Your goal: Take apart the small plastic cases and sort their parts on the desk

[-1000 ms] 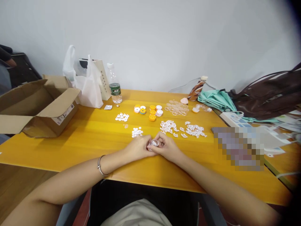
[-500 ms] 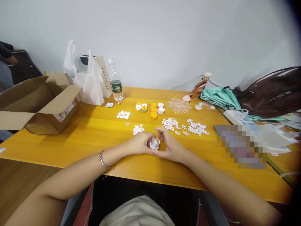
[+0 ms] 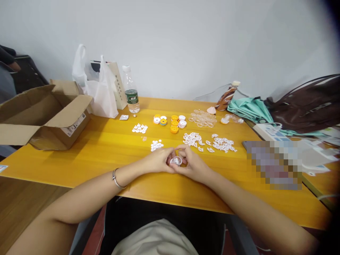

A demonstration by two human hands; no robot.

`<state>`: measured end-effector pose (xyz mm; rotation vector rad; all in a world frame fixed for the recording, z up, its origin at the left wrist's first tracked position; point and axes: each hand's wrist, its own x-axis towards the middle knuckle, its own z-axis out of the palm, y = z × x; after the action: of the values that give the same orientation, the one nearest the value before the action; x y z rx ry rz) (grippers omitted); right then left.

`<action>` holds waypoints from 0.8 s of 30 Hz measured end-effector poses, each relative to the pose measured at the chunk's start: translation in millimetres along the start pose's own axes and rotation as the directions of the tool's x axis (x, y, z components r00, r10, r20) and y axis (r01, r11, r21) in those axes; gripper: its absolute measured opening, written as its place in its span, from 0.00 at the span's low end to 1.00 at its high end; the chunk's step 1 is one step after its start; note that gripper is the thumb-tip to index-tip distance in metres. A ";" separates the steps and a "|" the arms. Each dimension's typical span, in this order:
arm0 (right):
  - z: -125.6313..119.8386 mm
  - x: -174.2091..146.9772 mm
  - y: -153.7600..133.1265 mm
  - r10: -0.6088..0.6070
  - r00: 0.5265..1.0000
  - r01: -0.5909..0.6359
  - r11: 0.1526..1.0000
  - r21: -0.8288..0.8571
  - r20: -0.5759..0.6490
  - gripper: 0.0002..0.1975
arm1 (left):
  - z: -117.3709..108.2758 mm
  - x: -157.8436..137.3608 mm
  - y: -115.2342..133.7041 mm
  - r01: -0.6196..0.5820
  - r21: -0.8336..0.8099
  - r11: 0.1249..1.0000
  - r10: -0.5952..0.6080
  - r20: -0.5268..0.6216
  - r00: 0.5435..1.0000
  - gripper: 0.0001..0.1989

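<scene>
Between my two hands, near the front of the table, is a small clear plastic cup [image 3: 176,161] with something white inside or under it. My left hand [image 3: 162,160] grips it from the left, fingers curled round its side. From the right, my right hand [image 3: 191,163] closes on it with thumb in front and fingers behind. Just beyond my left hand lies a cluster of small white round pieces [image 3: 156,145]. White openwork pieces [image 3: 193,139] are spread beyond my right hand, with a second pile of them [image 3: 224,144] farther right.
Yellow and white round parts [image 3: 174,123] stand mid-table, clear rings [image 3: 203,118] beside them. White discs [image 3: 140,128] lie left. An open cardboard box [image 3: 61,131], plastic bag [image 3: 102,95] and water bottle [image 3: 132,94] stand left; a brown bottle [image 3: 227,97], green umbrella [image 3: 249,110] and bag [image 3: 305,106] right.
The cup has tilted between my hands, its opening now turned more toward me. My right fingers and thumb have closed in onto it.
</scene>
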<state>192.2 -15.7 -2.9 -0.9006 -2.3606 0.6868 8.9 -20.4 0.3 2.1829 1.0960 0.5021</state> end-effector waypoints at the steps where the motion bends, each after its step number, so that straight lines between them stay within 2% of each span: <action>1: -0.3 -0.1 -0.2 -0.032 0.999 0.032 0.999 -0.005 0.014 0.21 | -0.2 -0.1 0.2 0.002 -0.005 1.000 -0.002 0.005 1.000 0.18; 4: -1.5 -0.7 -1.3 -0.101 0.995 0.101 0.994 -0.030 0.005 0.22 | -0.8 -0.5 0.4 0.001 -0.013 1.000 -0.001 0.007 1.000 0.18; 8: -2.5 -1.6 -2.2 -0.034 0.999 0.034 0.999 -0.029 -0.021 0.19 | -1.5 -0.7 0.6 0.007 -0.007 1.000 -0.007 0.022 1.000 0.17; 10: -3.4 -2.0 -2.8 -0.088 0.996 0.088 0.995 -0.049 0.006 0.17 | -2.3 -0.5 1.4 0.004 -0.004 1.000 -0.004 0.033 0.999 0.16; 12: -3.9 -2.2 -3.7 -0.137 0.991 0.137 0.988 -0.071 0.002 0.21 | -2.9 -0.1 1.9 -0.008 -0.006 1.000 0.009 0.044 0.999 0.19; 15: -2.8 -1.6 -4.9 -0.053 0.998 0.051 0.997 -0.065 -0.031 0.23 | -2.9 0.5 1.6 -0.004 0.009 1.000 0.004 0.037 0.999 0.22; 17: -1.6 -1.0 -5.6 0.006 1.000 -0.008 0.997 -0.072 -0.030 0.18 | -2.7 0.7 1.4 0.000 0.011 1.000 0.000 0.031 1.000 0.19; 19: -1.3 -0.5 -6.4 -0.018 1.000 0.017 0.995 -0.100 -0.013 0.15 | -2.7 0.7 1.8 -0.006 -0.003 1.000 0.006 0.036 0.999 0.17; 22: -2.0 0.3 -8.0 -0.077 0.997 0.073 0.986 -0.150 -0.026 0.20 | -3.1 0.9 3.0 -0.016 -0.017 1.000 0.017 0.034 0.999 0.19; 24: -2.3 1.2 -8.7 -0.070 0.997 0.064 0.984 -0.165 -0.027 0.19 | -2.8 1.1 3.0 -0.013 -0.016 1.000 0.013 0.034 0.999 0.19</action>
<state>189.0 -20.0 4.4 -0.8888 -2.4337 0.4534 9.6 -19.8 4.5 2.1786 1.0576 0.4762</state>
